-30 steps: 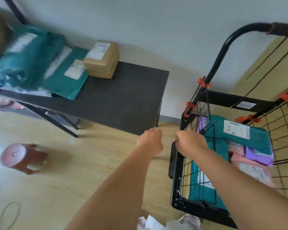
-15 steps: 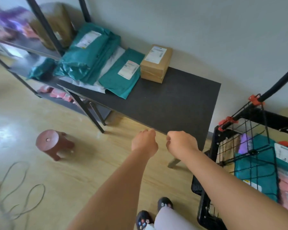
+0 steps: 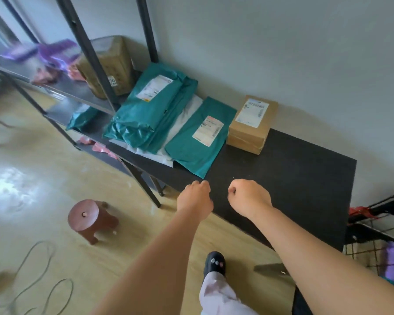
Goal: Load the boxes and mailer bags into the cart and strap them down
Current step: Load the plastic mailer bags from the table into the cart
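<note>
Fists empty: left hand (image 3: pixel 195 200), right hand (image 3: pixel 248 198) | table (image 3: pixel 282 178) ahead | stool (image 3: pixel 87 220) floor-left | cart (image 3: pixel 362 233) right

brown stool (image 3: pixel 87 218), grey floor cable (image 3: pixel 39 275)

A single wide-angle camera, worn on the head, looked forward and steeply down onto the black table (image 3: pixel 293 173). The table crossed the frame diagonally, its far side against the wall (image 3: pixel 282 53). The left hand (image 3: pixel 195 197) and right hand (image 3: pixel 248 198) sat close to the lens, at the table's near edge. The cart (image 3: pixel 373 233), right of the table, was cropped by the frame edge.
</note>
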Tool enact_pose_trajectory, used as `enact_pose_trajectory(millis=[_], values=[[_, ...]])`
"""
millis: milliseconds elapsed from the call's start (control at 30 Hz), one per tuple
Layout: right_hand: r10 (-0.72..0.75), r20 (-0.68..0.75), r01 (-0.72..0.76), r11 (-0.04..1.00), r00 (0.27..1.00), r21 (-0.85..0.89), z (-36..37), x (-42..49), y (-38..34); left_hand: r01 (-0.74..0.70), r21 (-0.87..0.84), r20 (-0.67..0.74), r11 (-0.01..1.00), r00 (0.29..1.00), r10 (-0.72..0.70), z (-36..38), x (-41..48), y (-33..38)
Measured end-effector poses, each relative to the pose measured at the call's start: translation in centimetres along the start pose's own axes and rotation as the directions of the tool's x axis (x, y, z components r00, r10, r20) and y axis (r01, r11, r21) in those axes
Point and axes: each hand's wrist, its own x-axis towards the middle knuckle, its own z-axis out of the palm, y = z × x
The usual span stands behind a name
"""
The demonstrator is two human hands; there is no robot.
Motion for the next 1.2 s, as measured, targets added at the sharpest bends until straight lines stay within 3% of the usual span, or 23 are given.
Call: enact_pose_trajectory(millis=[300,667,900,1200], values=[[-0.018,0.02,0.019,1.0,1.0,-0.021,-3.3,10.6,-3.1,0.005,0.029,-0.002,1.0,1.0,-0.005,-4.9,9.8,-0.5],[-0.012,0.104,-0.021,0.949,0.994,0.314,-4.2,15.9,-5.3,0.02,0.063,-0.016,0.998,1.0,-0.019,-8.1,16.1,-1.7],[0.118,0.088,-0.145,0.886,0.989,0.441,-3.6,18.7,-7.5,-0.057,0.022,-0.025,0.998,0.998,0.058,-9.8,21.2,-3.5],[0.382,0.022,-0.319,0.737,0.924,0.596,-0.5,20.4,-9.2,-0.114,-0.115,0.135,0.987,0.982,0.129,-10.6,25.9,-5.4]])
